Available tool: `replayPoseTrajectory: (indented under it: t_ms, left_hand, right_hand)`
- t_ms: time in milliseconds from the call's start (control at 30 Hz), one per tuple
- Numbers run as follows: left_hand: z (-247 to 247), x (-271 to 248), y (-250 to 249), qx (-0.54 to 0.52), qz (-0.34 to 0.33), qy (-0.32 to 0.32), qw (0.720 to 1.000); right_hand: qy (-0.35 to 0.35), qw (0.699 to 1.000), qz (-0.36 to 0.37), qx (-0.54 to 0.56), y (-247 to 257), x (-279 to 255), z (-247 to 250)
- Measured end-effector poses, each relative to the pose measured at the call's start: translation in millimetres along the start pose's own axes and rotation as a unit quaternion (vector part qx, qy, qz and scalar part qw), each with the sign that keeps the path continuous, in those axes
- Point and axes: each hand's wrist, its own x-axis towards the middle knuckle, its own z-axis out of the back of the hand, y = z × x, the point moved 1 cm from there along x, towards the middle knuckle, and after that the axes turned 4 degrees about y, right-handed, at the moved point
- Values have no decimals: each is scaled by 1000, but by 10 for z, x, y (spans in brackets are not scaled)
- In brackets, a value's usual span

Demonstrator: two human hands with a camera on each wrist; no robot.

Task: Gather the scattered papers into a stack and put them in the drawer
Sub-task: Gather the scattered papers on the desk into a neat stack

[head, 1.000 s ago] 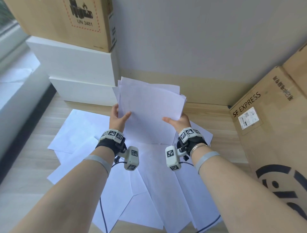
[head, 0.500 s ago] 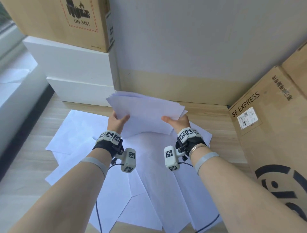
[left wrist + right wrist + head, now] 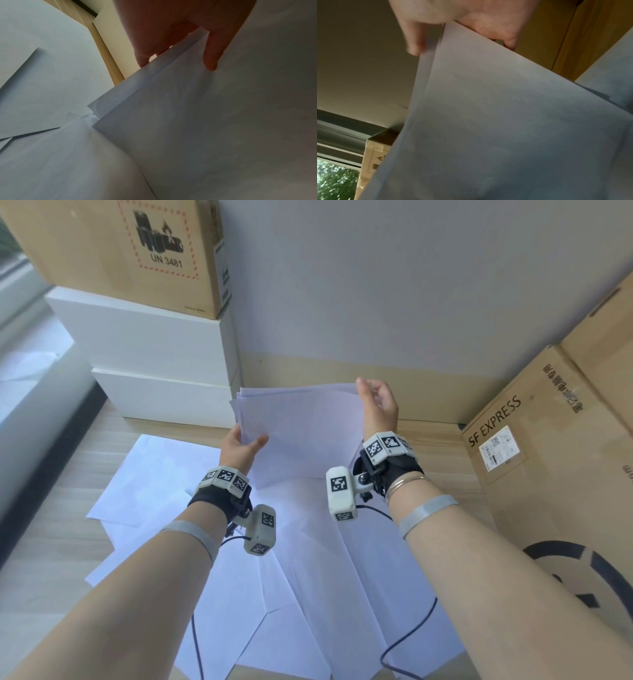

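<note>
I hold a stack of white papers [image 3: 301, 433] upright above the wooden floor, in front of the wall. My left hand [image 3: 246, 445] pinches its lower left edge, thumb on the near face. My right hand [image 3: 368, 392] grips its upper right corner with curled fingers. In the left wrist view the stack [image 3: 205, 121] runs between thumb and fingers. In the right wrist view the stack [image 3: 488, 121] enters the hand between thumb and fingers. Several loose sheets [image 3: 308, 577] lie fanned on the floor below. The white drawer unit [image 3: 164, 398] stands at the back left, its drawers closed.
A cardboard box marked UN 3481 [image 3: 137, 251] sits on the drawer unit. A large SF EXPRESS box [image 3: 548, 457] stands against the wall on the right. A window ledge [image 3: 27, 392] runs along the left. Black cables [image 3: 411, 635] trail over the loose sheets.
The stack tipped flat, then came upright again. My right hand slid from the stack's lower right edge up to its top right corner. My left hand kept its grip.
</note>
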Motion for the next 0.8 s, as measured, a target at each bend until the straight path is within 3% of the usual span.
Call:
replayPoseTrajectory:
  t_ms: [200, 367, 433, 533, 667, 800]
  left_hand:
    - [2, 13, 60, -13, -13, 31, 999]
    - [-61, 30, 84, -18, -4, 4, 1000]
    - [-77, 41, 82, -41, -5, -9, 999]
    - [-73, 47, 78, -78, -5, 8, 997]
    - [-40, 22, 38, -127, -28, 67, 989]
    - [-1, 21, 95, -61, -9, 96, 993]
  right_hand:
    - [-10, 1000, 4, 19, -66, 28, 113]
    - [107, 991, -33, 76, -139, -52, 126]
    - [127, 991, -38, 32, -219, -85, 146]
    - [99, 990, -53, -89, -343, -110, 230]
    - [95, 986, -89, -104, -424, -149, 367]
    - [100, 982, -119, -110, -456, -208, 375]
